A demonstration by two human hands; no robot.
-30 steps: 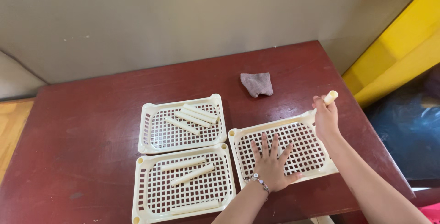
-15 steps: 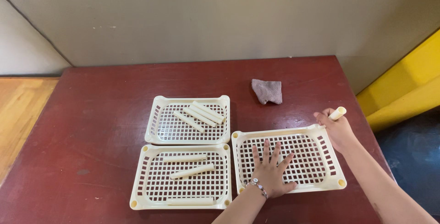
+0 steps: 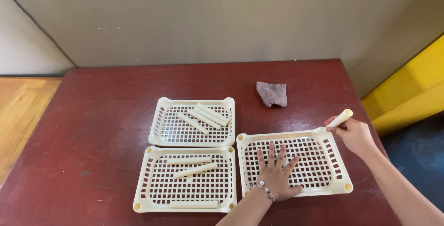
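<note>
Left hand (image 3: pixel 276 176) pins tray, right hand (image 3: pixel 354 133) holds tube at its corner.
Left fingers (image 3: pixel 271 154) spread flat, gripping nothing, on the empty cream tray (image 3: pixel 340 161); right fingers closed around cream tube (image 3: pixel 341 117), just above the tray's far-right corner; judged next: line tube up with the corner socket.

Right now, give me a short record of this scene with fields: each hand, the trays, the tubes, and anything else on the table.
left hand: flat, fingers spread, inside the right tray
right hand: holds one cream tube by that tray's far right corner
far tray: four tubes
near-left tray: three tubes
right tray contents: none besides the left hand
cloth: crumpled, beyond the trays
table: dark red
</note>
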